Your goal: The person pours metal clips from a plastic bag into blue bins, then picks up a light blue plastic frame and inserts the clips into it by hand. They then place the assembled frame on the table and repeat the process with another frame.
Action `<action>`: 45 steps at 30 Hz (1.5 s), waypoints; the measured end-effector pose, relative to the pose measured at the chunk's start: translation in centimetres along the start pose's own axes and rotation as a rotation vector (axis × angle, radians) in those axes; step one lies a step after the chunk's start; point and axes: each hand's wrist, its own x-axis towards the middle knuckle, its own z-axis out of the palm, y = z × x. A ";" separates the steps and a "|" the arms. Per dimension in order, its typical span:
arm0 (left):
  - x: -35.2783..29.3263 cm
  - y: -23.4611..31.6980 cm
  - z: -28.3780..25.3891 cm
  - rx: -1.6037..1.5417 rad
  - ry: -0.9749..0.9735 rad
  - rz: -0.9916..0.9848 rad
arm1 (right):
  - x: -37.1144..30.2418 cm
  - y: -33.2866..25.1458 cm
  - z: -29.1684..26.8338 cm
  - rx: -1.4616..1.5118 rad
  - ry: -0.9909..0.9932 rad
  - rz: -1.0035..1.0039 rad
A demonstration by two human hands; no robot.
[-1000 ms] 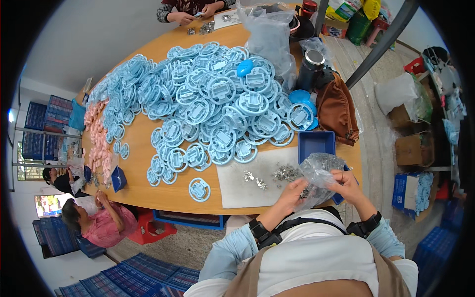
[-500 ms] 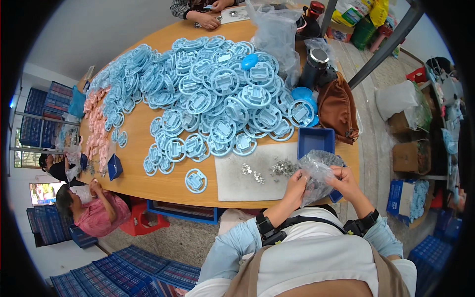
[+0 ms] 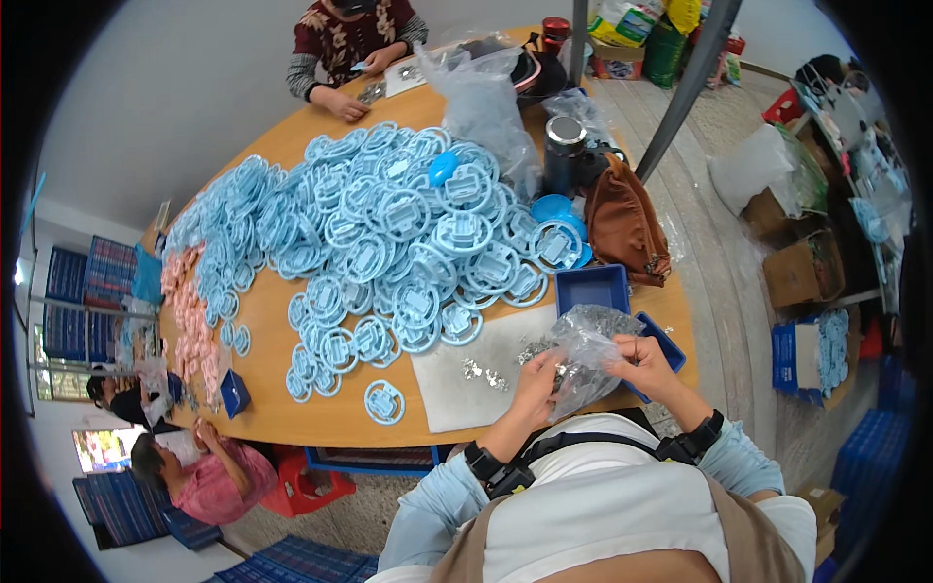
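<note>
A clear plastic bag (image 3: 589,352) is held between my two hands at the table's near edge. My left hand (image 3: 536,389) is closed on its left side, and my right hand (image 3: 643,365) pinches its upper right part. The bag is crumpled, and what it contains is hard to make out. Under and beside it lies a pale grey mat (image 3: 442,394). Small shiny metal pieces (image 3: 483,375) are scattered on the mat left of my left hand, with a further pile partly behind that hand. Blue plastic trays stand close by, one behind the bag (image 3: 593,284) and one to its right (image 3: 665,342).
A large heap of light-blue ring-shaped plastic parts (image 3: 408,209) covers the table, with pink parts (image 3: 194,330) at left. A brown bag (image 3: 627,223) and dark flask (image 3: 564,151) stand at right. Co-workers sit at the far side (image 3: 350,49) and left (image 3: 214,476).
The view has tilted and shifted, showing more of the far co-worker. Both hands still hold the plastic bag, and the tray on its right is now more exposed.
</note>
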 end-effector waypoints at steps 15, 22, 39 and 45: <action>4.6 7.6 3.3 -0.050 -0.454 -0.159 | -0.6 -3.5 -1.5 0.296 0.451 0.011; 11.6 6.7 4.9 -0.178 -0.485 -0.108 | -3.1 -0.9 -5.1 0.161 0.757 0.110; 17.0 6.5 1.8 1.005 -0.253 0.378 | -3.7 -4.7 -6.1 0.193 0.694 0.021; 9.8 11.7 2.2 0.824 -0.202 0.515 | -3.3 -5.4 -6.5 0.177 0.580 0.003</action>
